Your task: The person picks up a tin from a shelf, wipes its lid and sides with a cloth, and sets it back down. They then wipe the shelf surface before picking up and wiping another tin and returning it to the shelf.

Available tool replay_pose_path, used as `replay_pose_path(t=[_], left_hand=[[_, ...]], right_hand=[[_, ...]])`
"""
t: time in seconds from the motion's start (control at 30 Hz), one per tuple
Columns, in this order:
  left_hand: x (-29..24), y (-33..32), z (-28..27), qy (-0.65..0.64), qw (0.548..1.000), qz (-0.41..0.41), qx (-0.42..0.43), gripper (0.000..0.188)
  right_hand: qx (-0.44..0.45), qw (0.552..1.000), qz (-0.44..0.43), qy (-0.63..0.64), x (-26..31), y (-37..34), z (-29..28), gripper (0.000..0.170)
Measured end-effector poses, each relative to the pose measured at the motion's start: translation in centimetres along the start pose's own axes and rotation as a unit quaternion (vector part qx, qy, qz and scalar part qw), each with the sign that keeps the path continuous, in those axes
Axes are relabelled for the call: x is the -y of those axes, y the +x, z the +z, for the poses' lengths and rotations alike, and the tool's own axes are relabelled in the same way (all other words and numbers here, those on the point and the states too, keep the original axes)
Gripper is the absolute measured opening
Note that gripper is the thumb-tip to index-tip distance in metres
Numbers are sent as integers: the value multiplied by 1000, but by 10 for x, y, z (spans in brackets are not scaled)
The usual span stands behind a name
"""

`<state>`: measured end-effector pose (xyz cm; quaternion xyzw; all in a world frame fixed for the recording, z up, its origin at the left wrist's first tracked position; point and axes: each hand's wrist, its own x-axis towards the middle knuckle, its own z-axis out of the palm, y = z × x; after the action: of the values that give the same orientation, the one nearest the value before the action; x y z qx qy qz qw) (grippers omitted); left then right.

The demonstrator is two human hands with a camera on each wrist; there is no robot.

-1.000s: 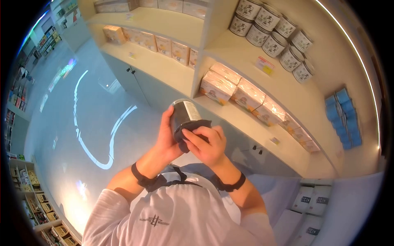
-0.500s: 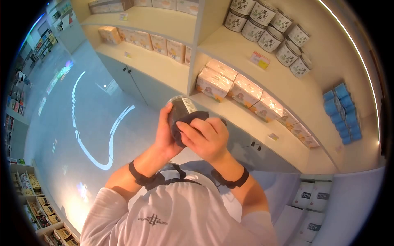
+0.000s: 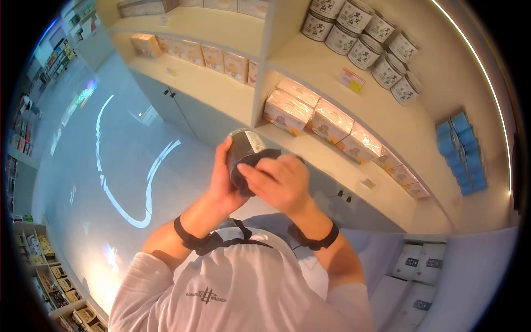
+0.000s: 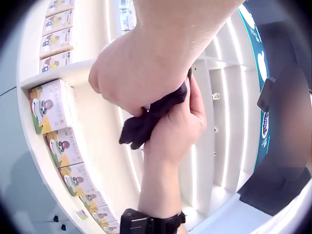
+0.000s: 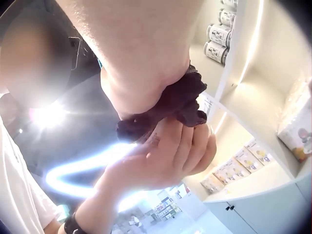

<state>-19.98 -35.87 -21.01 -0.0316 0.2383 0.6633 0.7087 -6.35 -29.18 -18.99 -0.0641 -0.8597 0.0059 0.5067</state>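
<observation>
A dark can [image 3: 241, 145] with a pale printed label panel is held tilted in front of the chest in the head view. My left hand [image 3: 223, 176] grips it from the left side, thumb along its wall. Over the near end of the can lies a black cloth [image 3: 259, 157], pinched by the curled fingers of my right hand [image 3: 281, 182]. In the left wrist view, the cloth [image 4: 146, 122] bunches between both hands and hides the can. Its folds also show in the right wrist view, against the fingers of the left hand [image 5: 170, 151].
Cream shelves ahead carry stacked cans [image 3: 364, 52], wrapped boxes [image 3: 332, 123], blue packs [image 3: 462, 155] and price tags [image 3: 352, 81]. Grey-blue cupboard doors [image 3: 207, 130] stand below. White packs [image 3: 430, 264] sit at lower right, and glossy floor [image 3: 130, 166] extends left.
The right hand has shifted slightly right and curled further over the cloth, rubbing at the can's near end. The left hand keeps its grip. The shelves have drifted slightly left in view.
</observation>
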Motion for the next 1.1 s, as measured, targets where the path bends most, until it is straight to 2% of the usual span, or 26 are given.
replay_pose_path(t=[0.07,0.1,0.2,0.27,0.33,0.37,0.4,0.47,0.53,0.67,0.77,0.9,1.0,1.1], left_hand=[[-2,-7,14,39,999,16,-23,66],[-6,-2,7,48,999,9,3,69],[-9,2,1,18,1000,16,-4,72],[-11,5,-2,-1,1000,13,4,74],[-8,5,6,-10,999,33,-7,73],[-7,3,8,-28,1000,-3,-11,73],[-5,5,7,-26,1000,-5,-12,73],[0,11,4,-1,1000,-5,-21,68],[0,12,9,-8,1000,4,5,62],[0,6,14,-6,998,-24,61,58],[5,2,19,38,999,-15,-16,62],[-2,8,5,38,999,20,-4,63],[2,12,8,51,999,12,-8,63],[3,10,16,44,999,-3,-19,61]], right_hand=[[-19,999,27,-10,-12,-1,-2,46],[-17,999,51,-1,-15,-4,-4,45],[-16,994,110,23,-14,-23,-8,47],[-13,995,98,20,-3,-34,-5,46],[33,998,28,51,5,-32,-3,43],[25,999,-12,38,6,-29,-1,40],[24,999,-9,37,6,-21,-2,40],[53,996,-70,13,4,-8,-5,37],[47,995,-82,-12,2,1,-2,37],[3,999,-24,28,-4,10,1,39],[-43,997,55,-35,-17,4,-7,42],[14,995,95,-21,-10,-31,-9,43],[26,998,52,13,3,-29,-5,44],[12,998,50,-36,-17,-9,-10,43]])
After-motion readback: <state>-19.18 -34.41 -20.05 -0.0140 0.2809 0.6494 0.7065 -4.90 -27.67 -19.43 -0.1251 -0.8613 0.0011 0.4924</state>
